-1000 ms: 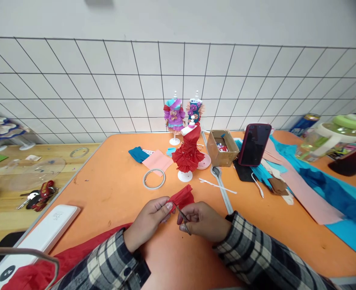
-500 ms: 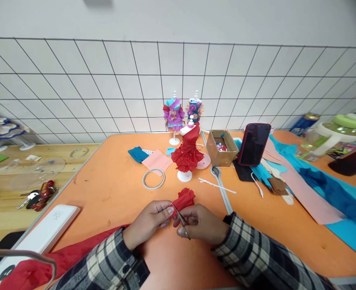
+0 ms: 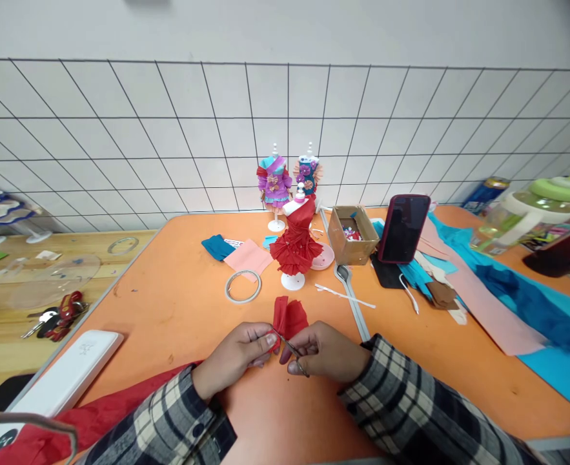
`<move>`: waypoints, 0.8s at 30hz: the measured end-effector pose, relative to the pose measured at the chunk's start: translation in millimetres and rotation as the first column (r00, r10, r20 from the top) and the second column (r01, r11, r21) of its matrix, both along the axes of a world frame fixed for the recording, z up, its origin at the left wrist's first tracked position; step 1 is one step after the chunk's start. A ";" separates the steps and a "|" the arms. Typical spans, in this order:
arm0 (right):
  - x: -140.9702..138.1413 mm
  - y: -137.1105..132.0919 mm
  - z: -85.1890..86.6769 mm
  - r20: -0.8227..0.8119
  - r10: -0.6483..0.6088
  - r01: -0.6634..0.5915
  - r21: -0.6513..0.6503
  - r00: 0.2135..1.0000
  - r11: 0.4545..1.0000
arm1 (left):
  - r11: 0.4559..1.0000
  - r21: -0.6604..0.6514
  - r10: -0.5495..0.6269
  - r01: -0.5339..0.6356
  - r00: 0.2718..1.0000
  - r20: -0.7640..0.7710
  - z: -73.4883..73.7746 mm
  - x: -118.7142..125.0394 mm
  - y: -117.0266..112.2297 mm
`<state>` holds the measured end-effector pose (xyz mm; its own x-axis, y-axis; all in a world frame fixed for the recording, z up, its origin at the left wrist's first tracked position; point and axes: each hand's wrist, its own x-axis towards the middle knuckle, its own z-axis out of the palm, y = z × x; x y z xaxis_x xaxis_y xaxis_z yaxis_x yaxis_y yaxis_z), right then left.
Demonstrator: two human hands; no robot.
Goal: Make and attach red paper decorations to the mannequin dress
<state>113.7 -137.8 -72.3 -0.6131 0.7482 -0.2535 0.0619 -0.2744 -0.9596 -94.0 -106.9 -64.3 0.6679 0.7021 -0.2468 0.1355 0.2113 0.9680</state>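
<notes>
Between my hands, low in the middle of the view, is a piece of red crepe paper (image 3: 295,318) with ruffled edges. My left hand (image 3: 239,352) pinches its lower left part between thumb and fingers. In my right hand (image 3: 326,354) is a small pair of metal scissors (image 3: 292,349), my fingers around its handles and its blades at the red paper beside my left fingertips. Just beyond stands a mini dress form in a red ruffled dress (image 3: 298,239). A long strip of red paper (image 3: 115,403) runs under my left sleeve.
Two more dressed forms (image 3: 274,184) stand behind. A cardboard box (image 3: 352,252), a phone (image 3: 403,229) and a spoon (image 3: 343,274) are to the right. Tape roll (image 3: 243,300), power bank (image 3: 91,352) and keys (image 3: 69,313) are left. Blue and pink sheets (image 3: 498,316) cover the right.
The red paper has spread into two parts at the scissor blades, its left part now standing upright. The scissors have turned slightly in my right hand. The view has shifted a little.
</notes>
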 end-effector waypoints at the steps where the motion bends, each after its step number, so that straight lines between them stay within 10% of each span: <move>1: 0.8 -0.2 -0.3 0.001 0.011 -0.011 0.009 1.000 1.000 | 1.000 -0.001 -0.016 0.016 1.000 -0.009 0.1 -0.3 -0.1; 24: 4.6 1.2 1.6 0.032 0.057 -0.058 0.032 0.998 0.998 | 0.994 -0.022 -0.110 0.110 0.994 0.018 -0.4 -1.3 0.6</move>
<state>118.3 -136.6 -70.7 -0.6479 0.7199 -0.2490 0.1063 -0.2382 -0.9654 -95.4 -106.3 -64.7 0.7448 0.6186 -0.2504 0.1432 0.2184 0.9653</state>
